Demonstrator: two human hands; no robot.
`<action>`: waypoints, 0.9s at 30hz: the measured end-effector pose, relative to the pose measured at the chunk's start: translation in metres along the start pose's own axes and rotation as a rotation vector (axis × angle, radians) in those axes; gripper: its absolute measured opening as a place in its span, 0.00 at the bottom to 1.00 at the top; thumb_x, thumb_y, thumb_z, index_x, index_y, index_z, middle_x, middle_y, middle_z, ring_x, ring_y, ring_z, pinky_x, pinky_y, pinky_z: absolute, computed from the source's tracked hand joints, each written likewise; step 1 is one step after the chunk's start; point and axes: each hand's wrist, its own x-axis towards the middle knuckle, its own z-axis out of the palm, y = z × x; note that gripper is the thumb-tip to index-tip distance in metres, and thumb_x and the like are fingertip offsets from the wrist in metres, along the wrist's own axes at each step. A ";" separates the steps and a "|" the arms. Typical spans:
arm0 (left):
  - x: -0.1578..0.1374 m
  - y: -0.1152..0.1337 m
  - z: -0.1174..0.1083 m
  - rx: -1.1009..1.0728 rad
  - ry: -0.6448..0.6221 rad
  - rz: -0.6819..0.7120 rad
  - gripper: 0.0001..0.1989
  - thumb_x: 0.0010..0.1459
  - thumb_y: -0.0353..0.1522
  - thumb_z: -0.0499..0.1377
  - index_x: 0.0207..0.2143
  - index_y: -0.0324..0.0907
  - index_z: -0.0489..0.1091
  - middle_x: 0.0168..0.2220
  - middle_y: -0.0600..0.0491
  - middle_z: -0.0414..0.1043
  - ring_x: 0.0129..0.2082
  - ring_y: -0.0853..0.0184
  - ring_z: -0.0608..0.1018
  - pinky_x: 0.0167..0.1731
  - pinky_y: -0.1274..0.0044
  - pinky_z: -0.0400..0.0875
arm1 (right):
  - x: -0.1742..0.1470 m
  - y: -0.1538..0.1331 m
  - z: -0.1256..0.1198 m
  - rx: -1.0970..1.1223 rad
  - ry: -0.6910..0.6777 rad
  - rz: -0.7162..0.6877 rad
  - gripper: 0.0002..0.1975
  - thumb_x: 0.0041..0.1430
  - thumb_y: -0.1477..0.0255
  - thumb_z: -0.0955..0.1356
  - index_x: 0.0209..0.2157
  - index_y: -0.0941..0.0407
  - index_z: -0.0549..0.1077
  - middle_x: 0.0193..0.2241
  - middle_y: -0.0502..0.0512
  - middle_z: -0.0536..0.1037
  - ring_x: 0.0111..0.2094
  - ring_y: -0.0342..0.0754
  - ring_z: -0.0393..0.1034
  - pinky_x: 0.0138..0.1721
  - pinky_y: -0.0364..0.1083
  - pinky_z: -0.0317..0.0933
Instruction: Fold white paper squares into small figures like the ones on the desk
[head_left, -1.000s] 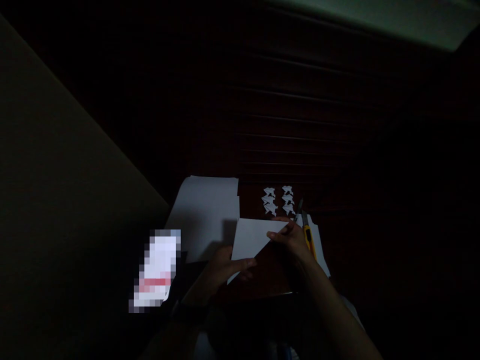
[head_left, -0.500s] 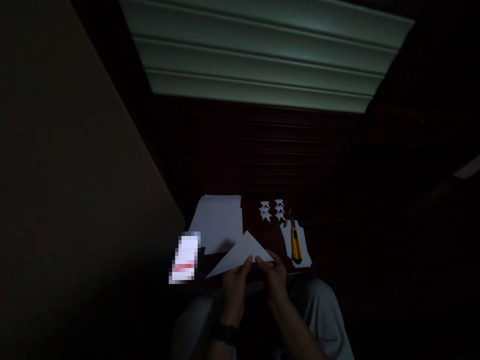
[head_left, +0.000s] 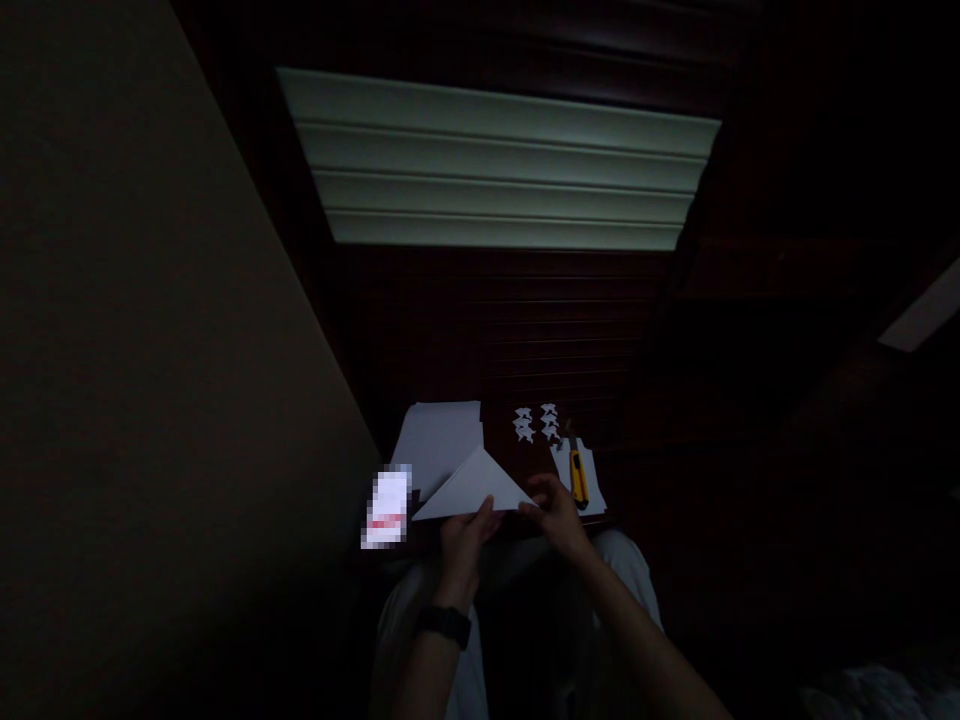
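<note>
A white sheet of paper folded into a triangle (head_left: 476,488) is held over the near edge of the small dark table, its peak pointing away from me. My left hand (head_left: 463,545) grips its lower edge near the middle, thumb on top and fingers beneath. At the triangle's right corner is my right hand (head_left: 559,515), with thumb and curled fingers around the tip. Behind the triangle, and partly covered by it, lie plain white sheets (head_left: 439,435).
Small folded paper figures (head_left: 523,425) stand in two columns at the back. Right of them, a yellow utility knife (head_left: 578,478) rests on white paper pieces (head_left: 595,485). A bright pixelated object (head_left: 387,507) is at the left edge. A wall (head_left: 187,400) rises on the left.
My right hand has shifted outward to the triangle's right corner, while my left hand keeps hold near the middle. The paper's lower edge has become more level. The camera view has tilted up.
</note>
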 end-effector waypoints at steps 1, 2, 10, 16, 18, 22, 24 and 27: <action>-0.002 0.002 0.000 -0.005 -0.019 -0.011 0.14 0.42 0.35 0.69 0.27 0.31 0.75 0.28 0.40 0.78 0.30 0.58 0.80 0.36 0.70 0.74 | -0.001 -0.004 -0.004 -0.006 -0.020 -0.007 0.18 0.45 0.70 0.70 0.40 0.55 0.65 0.20 0.46 0.73 0.24 0.46 0.70 0.26 0.43 0.61; -0.004 0.004 -0.001 -0.010 -0.038 -0.020 0.14 0.42 0.35 0.68 0.28 0.31 0.75 0.29 0.40 0.78 0.31 0.58 0.81 0.36 0.69 0.74 | -0.001 -0.008 -0.007 -0.008 -0.030 -0.013 0.18 0.45 0.70 0.70 0.40 0.55 0.65 0.20 0.46 0.73 0.24 0.47 0.70 0.26 0.43 0.61; -0.012 0.016 -0.003 -0.059 -0.096 -0.057 0.13 0.45 0.33 0.68 0.29 0.31 0.74 0.31 0.39 0.78 0.33 0.57 0.80 0.38 0.69 0.73 | -0.006 -0.031 -0.032 -0.002 -0.142 -0.038 0.17 0.47 0.69 0.70 0.39 0.54 0.62 0.22 0.47 0.76 0.25 0.46 0.72 0.30 0.46 0.63; -0.014 0.016 -0.002 -0.145 -0.089 -0.026 0.11 0.47 0.32 0.67 0.32 0.35 0.72 0.33 0.44 0.78 0.36 0.60 0.80 0.42 0.71 0.72 | -0.011 -0.038 -0.046 0.130 -0.034 0.041 0.24 0.41 0.64 0.73 0.40 0.54 0.64 0.26 0.52 0.78 0.29 0.49 0.73 0.32 0.47 0.65; -0.018 0.014 0.004 -0.166 -0.121 -0.017 0.11 0.47 0.33 0.66 0.33 0.36 0.73 0.36 0.45 0.78 0.38 0.61 0.79 0.44 0.71 0.71 | -0.017 -0.038 -0.037 0.143 -0.039 0.077 0.28 0.37 0.62 0.75 0.41 0.56 0.66 0.27 0.54 0.79 0.28 0.49 0.73 0.30 0.47 0.65; -0.032 0.005 0.020 -0.188 -0.230 -0.005 0.14 0.49 0.35 0.65 0.37 0.36 0.74 0.42 0.43 0.76 0.43 0.59 0.77 0.45 0.70 0.69 | -0.027 -0.034 -0.004 0.146 -0.035 0.136 0.23 0.40 0.55 0.73 0.29 0.61 0.74 0.25 0.59 0.78 0.24 0.49 0.73 0.26 0.45 0.65; -0.037 0.002 0.024 -0.185 -0.257 -0.003 0.15 0.48 0.35 0.66 0.37 0.36 0.74 0.41 0.42 0.76 0.42 0.59 0.77 0.44 0.70 0.69 | -0.027 -0.032 0.006 0.125 0.018 0.141 0.24 0.42 0.53 0.71 0.24 0.63 0.75 0.21 0.59 0.77 0.21 0.48 0.71 0.23 0.44 0.63; -0.039 0.000 0.022 -0.156 -0.248 0.022 0.18 0.44 0.34 0.68 0.39 0.37 0.74 0.41 0.43 0.76 0.41 0.60 0.77 0.44 0.70 0.69 | -0.021 -0.029 0.004 0.063 0.112 0.131 0.24 0.41 0.53 0.71 0.18 0.64 0.75 0.16 0.59 0.75 0.18 0.48 0.68 0.19 0.43 0.59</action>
